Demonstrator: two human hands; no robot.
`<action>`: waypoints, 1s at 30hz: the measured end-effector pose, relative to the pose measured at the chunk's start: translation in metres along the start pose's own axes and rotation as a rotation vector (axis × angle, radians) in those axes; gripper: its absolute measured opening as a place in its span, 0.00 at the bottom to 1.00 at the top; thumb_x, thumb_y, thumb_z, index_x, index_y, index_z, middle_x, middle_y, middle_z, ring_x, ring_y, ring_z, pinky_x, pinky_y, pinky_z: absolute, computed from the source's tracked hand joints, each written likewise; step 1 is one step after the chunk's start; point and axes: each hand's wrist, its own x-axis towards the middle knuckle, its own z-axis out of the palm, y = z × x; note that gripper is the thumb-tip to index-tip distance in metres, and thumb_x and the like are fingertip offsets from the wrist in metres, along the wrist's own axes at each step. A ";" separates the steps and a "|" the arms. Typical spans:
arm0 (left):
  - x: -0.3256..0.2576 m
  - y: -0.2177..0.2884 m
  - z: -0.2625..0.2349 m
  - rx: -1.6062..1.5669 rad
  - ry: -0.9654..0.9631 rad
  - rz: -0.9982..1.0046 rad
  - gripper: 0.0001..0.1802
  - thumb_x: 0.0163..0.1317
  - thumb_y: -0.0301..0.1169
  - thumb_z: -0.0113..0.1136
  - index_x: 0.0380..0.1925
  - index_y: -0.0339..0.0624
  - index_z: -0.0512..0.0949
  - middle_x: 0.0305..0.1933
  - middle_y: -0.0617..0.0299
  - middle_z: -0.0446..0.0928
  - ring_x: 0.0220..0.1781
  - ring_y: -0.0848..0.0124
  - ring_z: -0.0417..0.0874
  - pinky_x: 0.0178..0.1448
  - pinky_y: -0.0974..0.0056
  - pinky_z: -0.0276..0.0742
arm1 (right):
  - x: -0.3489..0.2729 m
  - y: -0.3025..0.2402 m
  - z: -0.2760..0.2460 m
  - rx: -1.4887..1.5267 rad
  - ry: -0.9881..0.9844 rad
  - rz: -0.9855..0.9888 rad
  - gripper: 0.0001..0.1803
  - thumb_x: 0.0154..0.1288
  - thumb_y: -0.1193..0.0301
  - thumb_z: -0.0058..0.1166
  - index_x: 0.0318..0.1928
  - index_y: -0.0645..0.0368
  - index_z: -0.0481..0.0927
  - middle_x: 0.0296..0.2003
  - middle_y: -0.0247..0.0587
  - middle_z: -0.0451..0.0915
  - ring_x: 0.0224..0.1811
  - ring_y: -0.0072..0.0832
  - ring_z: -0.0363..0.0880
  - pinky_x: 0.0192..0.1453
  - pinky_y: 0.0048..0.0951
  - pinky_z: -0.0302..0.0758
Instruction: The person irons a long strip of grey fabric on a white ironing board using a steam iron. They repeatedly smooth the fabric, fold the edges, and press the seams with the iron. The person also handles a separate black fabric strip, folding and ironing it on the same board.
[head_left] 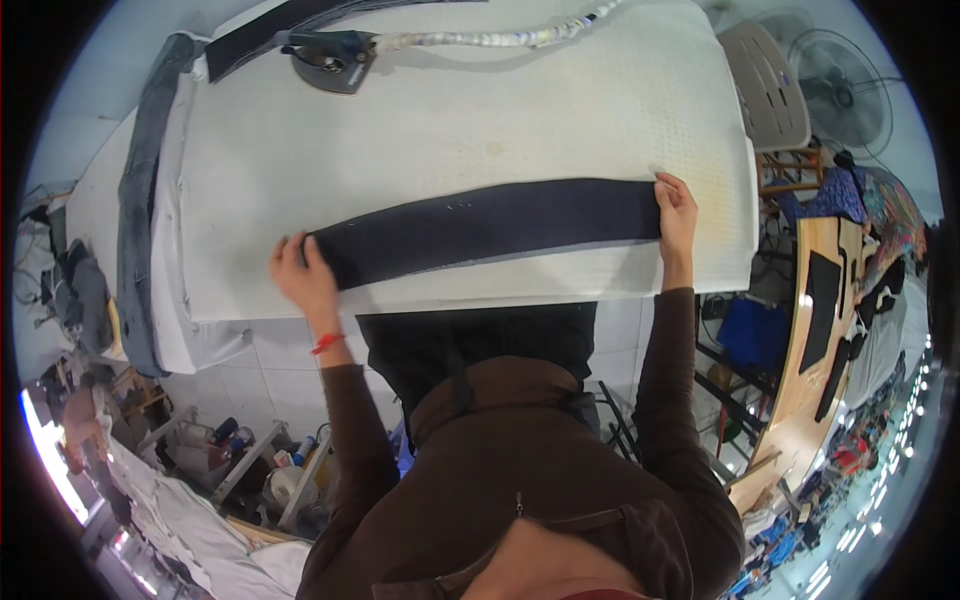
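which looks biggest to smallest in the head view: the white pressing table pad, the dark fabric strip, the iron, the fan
1. white pressing table pad
2. dark fabric strip, held at its ends by the left hand and right hand
3. fan and iron look alike in size; the fan stands farther off, so unranked.

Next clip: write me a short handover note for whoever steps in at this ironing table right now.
Left hand: pinches the left end of the dark fabric strip.
Right hand: holds the strip's right end.
The strip lies stretched flat along the near edge of the white padded table.
The iron sits at the far left, not in use, beside another dark strip.
Done: strip laid out. Left: likely pressing it.
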 end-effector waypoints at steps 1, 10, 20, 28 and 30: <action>0.000 -0.007 -0.011 0.095 -0.055 0.031 0.17 0.75 0.36 0.76 0.57 0.39 0.91 0.67 0.44 0.86 0.70 0.48 0.85 0.77 0.47 0.79 | -0.002 -0.002 -0.002 0.050 -0.018 -0.001 0.16 0.84 0.74 0.65 0.66 0.63 0.88 0.49 0.36 0.91 0.52 0.20 0.85 0.61 0.24 0.78; -0.032 -0.049 -0.055 -0.153 -0.261 -0.338 0.17 0.74 0.38 0.81 0.50 0.35 0.91 0.42 0.60 0.93 0.41 0.73 0.88 0.52 0.64 0.85 | -0.061 -0.018 -0.032 -0.148 0.108 0.185 0.10 0.79 0.69 0.72 0.53 0.62 0.92 0.48 0.39 0.91 0.41 0.21 0.86 0.45 0.25 0.80; -0.015 -0.035 -0.065 0.087 -0.446 -0.291 0.22 0.74 0.43 0.81 0.47 0.31 0.90 0.35 0.58 0.90 0.38 0.69 0.86 0.50 0.61 0.83 | -0.064 -0.008 -0.020 -0.682 0.162 -0.104 0.18 0.67 0.59 0.83 0.38 0.63 0.93 0.46 0.51 0.89 0.46 0.44 0.88 0.56 0.42 0.83; 0.003 -0.024 -0.041 -0.051 -0.305 -0.034 0.21 0.77 0.39 0.77 0.62 0.40 0.88 0.53 0.53 0.88 0.49 0.65 0.87 0.57 0.58 0.83 | -0.026 -0.006 -0.005 -0.620 0.171 -0.093 0.19 0.71 0.59 0.81 0.46 0.65 0.94 0.40 0.46 0.94 0.39 0.31 0.88 0.48 0.35 0.83; 0.021 -0.009 -0.039 -0.059 -0.371 -0.047 0.20 0.78 0.37 0.76 0.65 0.44 0.86 0.57 0.53 0.84 0.55 0.60 0.87 0.63 0.55 0.83 | -0.014 -0.015 0.009 -0.604 0.185 -0.016 0.19 0.72 0.60 0.80 0.46 0.66 0.94 0.40 0.45 0.94 0.41 0.30 0.89 0.49 0.35 0.83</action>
